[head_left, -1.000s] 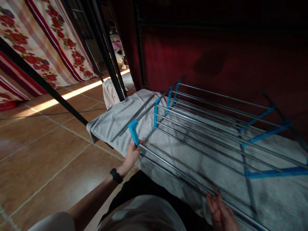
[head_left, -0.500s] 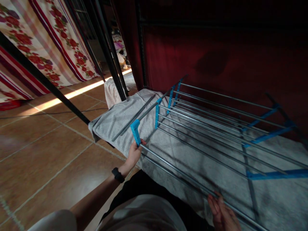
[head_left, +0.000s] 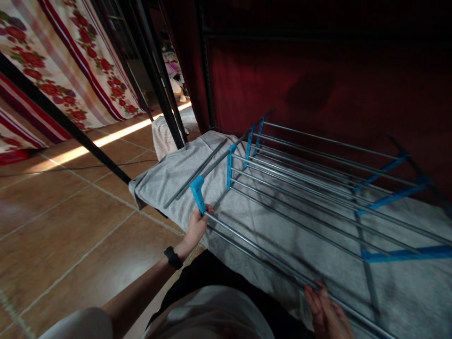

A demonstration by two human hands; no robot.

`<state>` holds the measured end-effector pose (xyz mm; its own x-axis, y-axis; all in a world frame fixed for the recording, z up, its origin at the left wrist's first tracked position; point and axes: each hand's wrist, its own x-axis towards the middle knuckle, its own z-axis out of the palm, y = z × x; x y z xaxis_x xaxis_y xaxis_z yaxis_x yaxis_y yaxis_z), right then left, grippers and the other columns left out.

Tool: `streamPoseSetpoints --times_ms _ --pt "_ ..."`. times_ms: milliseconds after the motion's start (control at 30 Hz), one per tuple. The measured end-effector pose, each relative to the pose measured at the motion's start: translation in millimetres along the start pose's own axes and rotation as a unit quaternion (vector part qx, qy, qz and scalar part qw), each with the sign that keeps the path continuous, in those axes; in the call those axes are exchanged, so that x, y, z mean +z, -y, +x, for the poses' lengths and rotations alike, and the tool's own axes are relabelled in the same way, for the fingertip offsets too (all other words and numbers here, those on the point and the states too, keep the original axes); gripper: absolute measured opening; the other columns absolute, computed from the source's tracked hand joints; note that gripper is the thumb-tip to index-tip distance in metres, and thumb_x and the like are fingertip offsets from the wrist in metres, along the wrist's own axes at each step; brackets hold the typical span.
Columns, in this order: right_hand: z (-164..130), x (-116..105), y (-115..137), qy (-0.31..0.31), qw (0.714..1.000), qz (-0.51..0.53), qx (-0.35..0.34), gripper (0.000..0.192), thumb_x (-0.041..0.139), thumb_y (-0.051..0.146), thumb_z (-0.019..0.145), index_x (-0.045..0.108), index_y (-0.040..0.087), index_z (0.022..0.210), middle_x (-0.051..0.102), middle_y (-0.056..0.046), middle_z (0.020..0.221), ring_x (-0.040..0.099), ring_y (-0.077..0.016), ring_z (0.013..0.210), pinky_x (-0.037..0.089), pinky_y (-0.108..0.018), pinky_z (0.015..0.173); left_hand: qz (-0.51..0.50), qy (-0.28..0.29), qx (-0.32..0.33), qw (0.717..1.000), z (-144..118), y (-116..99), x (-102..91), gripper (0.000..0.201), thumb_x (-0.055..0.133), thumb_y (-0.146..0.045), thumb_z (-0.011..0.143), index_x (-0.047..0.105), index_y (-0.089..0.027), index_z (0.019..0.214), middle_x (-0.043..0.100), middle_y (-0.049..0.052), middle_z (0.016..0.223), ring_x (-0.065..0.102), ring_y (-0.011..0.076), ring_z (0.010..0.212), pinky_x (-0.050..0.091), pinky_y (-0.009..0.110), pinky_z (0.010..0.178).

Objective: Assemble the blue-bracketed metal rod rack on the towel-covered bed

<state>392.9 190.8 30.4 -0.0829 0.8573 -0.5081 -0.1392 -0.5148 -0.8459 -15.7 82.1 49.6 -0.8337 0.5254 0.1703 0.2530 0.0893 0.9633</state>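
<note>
A rack of metal rods point(head_left: 300, 202) with blue plastic brackets lies on a grey cloth-covered surface in front of me. My left hand point(head_left: 199, 223) is closed around the near rod point(head_left: 243, 236), right where it meets the blue corner bracket point(head_left: 198, 194). Farther along the same rod, at the lower right, my right hand point(head_left: 326, 306) grips it with thumb and fingers. Two loose grey tubes point(head_left: 194, 174) rest on the cloth left of the rack. The rod's right end runs out of view.
Grey cloth point(head_left: 155, 174) covers the low surface under the rack. A slanting black bar point(head_left: 81, 136) and upright black posts point(head_left: 164, 80) stand at the left. Behind the rack is a dark red panel point(head_left: 268, 84). A floral curtain point(head_left: 77, 61) hangs over the tiled floor point(head_left: 70, 235).
Almost nothing differs. Both hands keep their places on the rod, and the whole view has shifted very slightly.
</note>
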Motion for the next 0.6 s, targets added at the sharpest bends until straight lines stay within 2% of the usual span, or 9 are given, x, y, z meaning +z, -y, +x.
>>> streamPoseSetpoints --times_ms 267,400,600 --pt "-2 3 2 -0.009 1.000 -0.010 -0.003 0.051 0.085 0.059 0.058 0.068 0.025 0.093 0.076 -0.006 0.086 0.072 -0.0278 0.094 0.062 -0.038 0.076 -0.003 -0.005 -0.004 1.000 0 -3 0.7 0.019 0.057 -0.027 0.067 0.063 -0.020 0.084 0.070 0.005 0.090 0.064 0.0228 0.090 0.050 0.038 0.088" --pt "0 3 3 -0.015 1.000 -0.014 -0.012 0.046 0.084 0.059 0.059 0.067 0.027 0.088 0.076 -0.005 0.087 0.072 -0.0265 0.095 0.062 -0.036 0.075 -0.007 -0.008 -0.008 1.000 -1 -2 1.5 0.020 0.058 -0.028 0.068 0.063 -0.021 0.086 0.070 0.004 0.088 0.065 0.0228 0.089 0.051 0.038 0.086" --pt "-6 12 5 0.004 1.000 -0.001 -0.013 0.049 0.087 0.056 0.059 0.068 0.023 0.089 0.075 -0.005 0.083 0.072 -0.0277 0.095 0.061 -0.038 0.077 -0.012 -0.008 0.001 1.000 -1 -2 0.7 0.020 0.060 -0.029 0.070 0.064 -0.020 0.087 0.069 0.004 0.085 0.065 0.0226 0.086 0.052 0.038 0.084"
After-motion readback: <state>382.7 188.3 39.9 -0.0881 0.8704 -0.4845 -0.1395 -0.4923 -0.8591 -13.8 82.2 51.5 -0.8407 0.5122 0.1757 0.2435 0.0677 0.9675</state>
